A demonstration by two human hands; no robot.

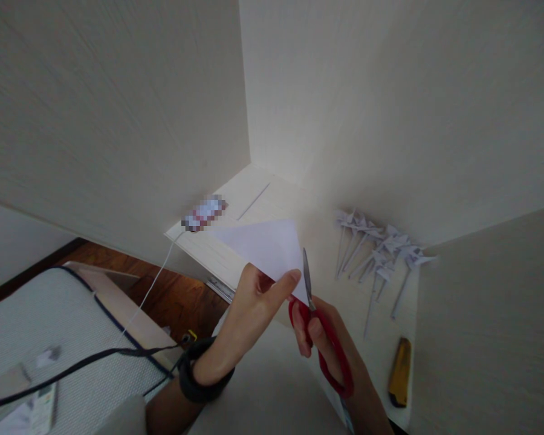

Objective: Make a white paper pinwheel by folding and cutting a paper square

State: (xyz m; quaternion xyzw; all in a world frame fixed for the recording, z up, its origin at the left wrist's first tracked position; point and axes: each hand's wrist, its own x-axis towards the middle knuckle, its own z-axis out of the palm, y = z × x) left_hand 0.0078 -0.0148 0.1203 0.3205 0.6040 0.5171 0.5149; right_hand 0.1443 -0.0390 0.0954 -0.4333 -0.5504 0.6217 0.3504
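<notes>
A pale desk (258, 199) set into a white-walled corner carries the scene, with a bed (49, 326) low at the left beside it. Over the desk's near edge a person holds up a folded white paper (265, 244), a triangle with its long edge slanting down toward the hands. The left hand (249, 308), a dark band on its wrist, is pinched shut on the paper's lower corner, thumb on top. The right hand (326, 344) is closed through the red handles of the scissors (320, 320), whose blades point upward and lie against the paper's right edge, apparently closed or nearly so.

The step in hand looks to be a cut along that right edge, just at its start. The next move seems to call for opening the blades, seating the paper between them and keeping the sheet taut while the scissors run up the edge.

At the right of the desk lies a cluster of small paper pinwheels (381, 248) on thin sticks. Near the front edge sits a yellow knife (399, 371). Farther back lie a blurred phone (205, 212) with a white cable (152, 284), and a thin stick (252, 201).
</notes>
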